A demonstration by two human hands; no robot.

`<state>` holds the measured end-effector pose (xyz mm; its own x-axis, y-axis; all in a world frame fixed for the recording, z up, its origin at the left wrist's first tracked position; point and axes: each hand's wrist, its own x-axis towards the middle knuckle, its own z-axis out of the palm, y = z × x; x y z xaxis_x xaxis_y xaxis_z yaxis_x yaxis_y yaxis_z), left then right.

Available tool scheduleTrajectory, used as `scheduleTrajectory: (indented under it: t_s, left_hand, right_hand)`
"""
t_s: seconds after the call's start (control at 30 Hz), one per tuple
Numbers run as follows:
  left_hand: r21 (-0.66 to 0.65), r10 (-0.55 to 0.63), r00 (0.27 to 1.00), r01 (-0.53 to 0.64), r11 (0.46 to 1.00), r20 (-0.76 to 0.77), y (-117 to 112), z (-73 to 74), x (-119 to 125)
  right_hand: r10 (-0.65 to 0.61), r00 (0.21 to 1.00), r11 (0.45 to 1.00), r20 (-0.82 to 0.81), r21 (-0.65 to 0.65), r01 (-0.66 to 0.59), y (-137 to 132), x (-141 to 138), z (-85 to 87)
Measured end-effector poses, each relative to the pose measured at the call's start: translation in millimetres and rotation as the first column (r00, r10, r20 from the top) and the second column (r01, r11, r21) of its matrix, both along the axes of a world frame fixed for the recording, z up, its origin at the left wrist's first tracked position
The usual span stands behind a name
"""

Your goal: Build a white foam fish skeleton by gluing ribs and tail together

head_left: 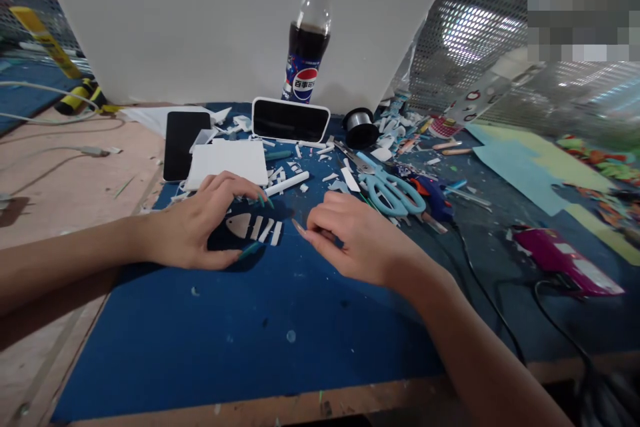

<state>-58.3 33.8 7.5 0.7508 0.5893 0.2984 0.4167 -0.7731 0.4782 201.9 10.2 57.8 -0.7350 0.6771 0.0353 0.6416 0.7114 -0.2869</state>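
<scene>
My left hand (200, 227) rests on the blue mat (250, 340), arched over a row of white cut-out pieces (253, 228) shaped like a fish skeleton, with the thumb below them and the fingers above. It holds nothing and its fingers are spread. My right hand (350, 237) lies just right of the pieces, with its fingers curled inward and the fingertips pinched near the last piece. Whether it holds a small piece is hidden.
Blue scissors (393, 190), a glue gun (435, 197), a white pen (287, 183), white foam sheet (227, 161), two phones (180, 143) (290, 121), a cola bottle (307, 33), a wire spool (360, 127) and scattered white scraps lie behind. A magenta tool (565, 260) sits right.
</scene>
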Motion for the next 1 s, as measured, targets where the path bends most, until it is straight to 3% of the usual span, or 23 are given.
scheduleTrajectory:
  t_s: [0.2, 0.47, 1.0]
  left_hand:
    - [-0.161, 0.001, 1.000, 0.000, 0.987, 0.004, 1.5, -0.6, 2.7]
    - [-0.147, -0.032, 0.999, 0.027, 0.989, -0.038, 2.9, 1.8, 3.9]
    - [-0.126, -0.011, 1.000, 0.014, 0.992, 0.020, 1.2, -1.0, 6.2]
  right_hand:
    - [-0.009, 1.000, 1.000, 0.014, 0.006, 0.009, -1.2, -0.4, 1.6]
    - [0.002, 1.000, 1.000, 0.028, 0.011, -0.002, 0.2, -0.3, 0.8]
    - [-0.005, 1.000, 1.000, 0.026, 0.021, 0.005, 0.2, 0.8, 0.9]
